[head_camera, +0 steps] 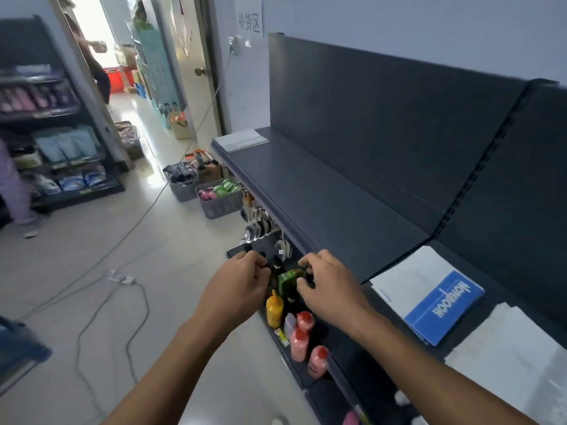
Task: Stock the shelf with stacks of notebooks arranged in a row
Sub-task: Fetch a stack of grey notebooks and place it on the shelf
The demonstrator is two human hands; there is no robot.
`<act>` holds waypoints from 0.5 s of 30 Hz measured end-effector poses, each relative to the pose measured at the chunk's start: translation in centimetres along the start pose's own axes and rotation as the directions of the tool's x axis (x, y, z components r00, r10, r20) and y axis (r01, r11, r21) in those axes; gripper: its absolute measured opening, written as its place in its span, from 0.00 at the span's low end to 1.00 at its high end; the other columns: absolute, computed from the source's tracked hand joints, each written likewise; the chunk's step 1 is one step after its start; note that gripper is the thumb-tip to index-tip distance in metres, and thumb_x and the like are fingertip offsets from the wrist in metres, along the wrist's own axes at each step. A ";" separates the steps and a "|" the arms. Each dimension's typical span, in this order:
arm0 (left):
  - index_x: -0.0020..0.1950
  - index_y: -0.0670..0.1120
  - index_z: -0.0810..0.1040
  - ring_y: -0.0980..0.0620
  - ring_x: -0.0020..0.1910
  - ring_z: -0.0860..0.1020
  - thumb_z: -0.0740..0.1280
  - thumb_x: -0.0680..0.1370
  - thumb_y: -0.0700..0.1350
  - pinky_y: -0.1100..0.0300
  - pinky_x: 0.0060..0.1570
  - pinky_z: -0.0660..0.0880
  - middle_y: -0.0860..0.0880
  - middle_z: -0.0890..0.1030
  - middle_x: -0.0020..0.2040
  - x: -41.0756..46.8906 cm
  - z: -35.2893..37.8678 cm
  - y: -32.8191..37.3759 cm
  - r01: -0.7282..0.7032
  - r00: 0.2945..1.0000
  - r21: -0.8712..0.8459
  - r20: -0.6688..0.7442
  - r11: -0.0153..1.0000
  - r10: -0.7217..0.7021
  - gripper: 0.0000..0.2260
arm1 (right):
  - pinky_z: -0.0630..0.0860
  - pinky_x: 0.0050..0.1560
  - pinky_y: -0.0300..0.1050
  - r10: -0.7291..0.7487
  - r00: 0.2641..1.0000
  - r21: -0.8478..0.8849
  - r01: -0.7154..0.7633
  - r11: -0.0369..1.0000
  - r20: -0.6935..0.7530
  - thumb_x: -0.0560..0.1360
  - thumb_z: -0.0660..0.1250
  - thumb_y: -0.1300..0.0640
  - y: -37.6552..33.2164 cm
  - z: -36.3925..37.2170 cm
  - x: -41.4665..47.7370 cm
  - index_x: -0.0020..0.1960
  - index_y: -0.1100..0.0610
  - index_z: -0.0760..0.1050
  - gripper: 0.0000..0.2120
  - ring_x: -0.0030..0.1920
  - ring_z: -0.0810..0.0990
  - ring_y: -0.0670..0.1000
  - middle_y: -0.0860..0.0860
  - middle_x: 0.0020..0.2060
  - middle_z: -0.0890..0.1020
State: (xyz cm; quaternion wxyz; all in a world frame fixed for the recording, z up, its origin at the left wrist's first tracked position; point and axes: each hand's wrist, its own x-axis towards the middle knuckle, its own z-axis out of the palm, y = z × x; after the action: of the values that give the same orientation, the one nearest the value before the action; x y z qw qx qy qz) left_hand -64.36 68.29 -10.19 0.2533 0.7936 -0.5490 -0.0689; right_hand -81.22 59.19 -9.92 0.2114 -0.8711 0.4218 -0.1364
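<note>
Notebooks (pixel 429 297) sit stacked on the shelf (pixel 322 185) at lower right, while your left hand (pixel 242 279) and right hand (pixel 326 285) curl near its front edge, whether pinching anything unclear.

Dark grey shelf (pixel 306 185) runs from center frame to the lower right. A white-and-blue "Notebook" stack (pixel 429 297) lies flat at right, with a plain white stack (pixel 515 360) near it at lower right. A pale stack (pixel 241 139) sits way off at the far end, upper middle.
</note>
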 end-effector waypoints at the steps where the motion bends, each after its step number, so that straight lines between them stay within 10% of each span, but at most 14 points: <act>1: 0.53 0.52 0.78 0.53 0.44 0.77 0.62 0.81 0.51 0.54 0.45 0.76 0.54 0.79 0.48 1.6 -0.4 -1.0 0.004 1.000 0.012 -0.007 1.000 -0.004 0.07 | 0.79 0.53 0.51 -0.004 1.000 0.010 0.004 1.000 0.010 0.80 0.64 0.48 -0.4 0.5 2.0 0.62 0.48 0.74 0.12 0.55 0.76 0.49 0.46 0.56 0.73; 15: 0.57 0.52 0.78 0.55 0.44 0.77 0.61 0.81 0.52 0.55 0.46 0.76 0.55 0.79 0.48 19.8 -2.7 -12.4 0.057 0.998 0.011 -0.026 0.998 -0.057 0.09 | 0.79 0.53 0.51 0.008 0.997 0.015 -0.010 1.000 0.082 0.80 0.63 0.50 -4.3 4.0 24.0 0.60 0.50 0.74 0.10 0.54 0.76 0.49 0.46 0.55 0.74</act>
State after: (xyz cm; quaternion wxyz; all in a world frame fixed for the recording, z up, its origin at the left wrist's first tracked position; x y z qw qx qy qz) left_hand -45.31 54.58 -10.42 0.2536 0.8111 -0.5233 -0.0625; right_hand -62.11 43.57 -9.95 0.2360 -0.8723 0.4157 -0.1028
